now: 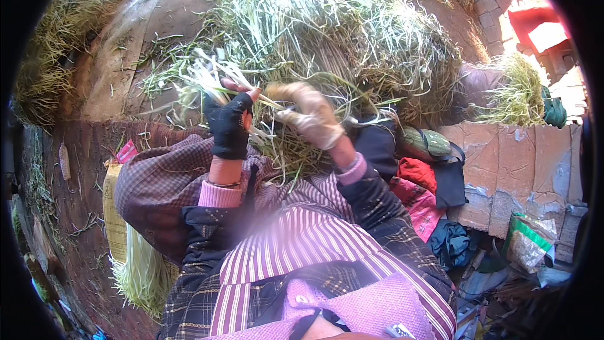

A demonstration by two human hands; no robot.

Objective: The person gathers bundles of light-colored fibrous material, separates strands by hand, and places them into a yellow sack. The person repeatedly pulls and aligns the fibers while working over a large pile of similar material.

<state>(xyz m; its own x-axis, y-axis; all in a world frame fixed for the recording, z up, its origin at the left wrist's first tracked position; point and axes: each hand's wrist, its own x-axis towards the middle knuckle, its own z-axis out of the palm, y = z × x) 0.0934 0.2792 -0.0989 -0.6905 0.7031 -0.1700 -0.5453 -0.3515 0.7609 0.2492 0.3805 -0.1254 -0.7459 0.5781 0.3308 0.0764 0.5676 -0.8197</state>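
Note:
My left hand (231, 118), in a black fingerless glove, is closed around a small bunch of pale-stemmed green shoots (207, 75). Close to its right is my right hand (314, 115), in a soiled whitish glove and blurred; its fingers are bent near the stems, and whether it grips any cannot be told. Loose stems and roots (302, 151) lie beneath both hands, over the lap of a striped apron (302, 241). Beyond the hands spreads a large heap of the same long-stemmed plants (330, 33).
At the left, a bundle of pale stems (144, 264) lies by a yellow sack (115, 212), with a corn cob (64, 161) farther out. To the right are a green gourd (424, 142), red cloth (417, 174), flattened cardboard (509, 165) and a smaller plant pile (516, 92).

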